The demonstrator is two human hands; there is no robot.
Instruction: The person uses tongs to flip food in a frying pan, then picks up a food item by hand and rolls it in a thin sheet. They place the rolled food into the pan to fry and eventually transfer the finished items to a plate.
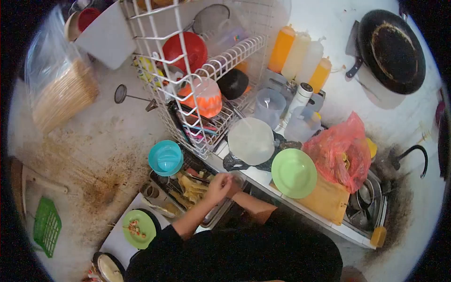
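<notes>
My left hand (pixel 219 186) is closed, its fingers curled together in front of my other hand. Whatever it may hold is hidden. Right against it is my right hand (pixel 232 189), whose fingers I cannot make out. Both are over the right end of a metal tray (pixel 212 221) with yellowish fried-looking pieces (pixel 191 189) in it. Just beyond the hands stands a clear container (pixel 238 178), partly covered. A turquoise bowl (pixel 166 158) sits at the tray's far left corner.
To the right are a green plate (pixel 294 174), a round white lid (pixel 251 141), a red plastic bag (pixel 342 152) and a wooden board (pixel 324 199). A white dish rack (pixel 202 136) rises behind. At lower left, another green plate (pixel 144 239) holds small chopped pieces.
</notes>
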